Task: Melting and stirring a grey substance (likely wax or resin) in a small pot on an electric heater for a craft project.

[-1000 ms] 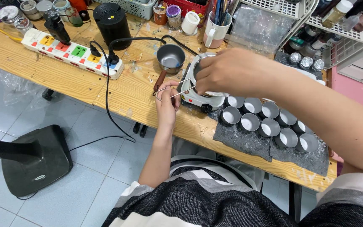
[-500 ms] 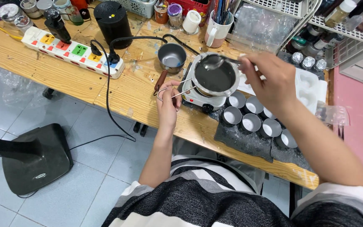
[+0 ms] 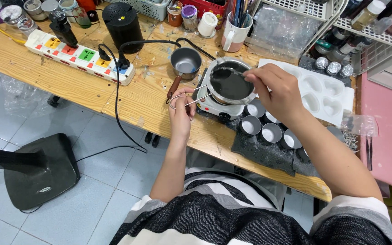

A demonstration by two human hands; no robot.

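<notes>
Metal melting pot (image 3: 229, 84) sits on a small white hot plate (image 3: 214, 105) at the bench's near edge, dark liquid inside. Judged rigid, light, likely hot and sloshy; best taken by its wire loop handle (image 3: 184, 99). That handle is pinched by the left hand (image 3: 181, 111). A thin stirrer (image 3: 232, 70), probably metal, is pinched in the right hand (image 3: 275, 90) over the rim. Round tins (image 3: 271, 132) are set just beside.

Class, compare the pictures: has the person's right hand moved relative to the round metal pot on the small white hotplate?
Yes. The right hand shifted rightward off the round metal pot, now at its right rim.
</notes>
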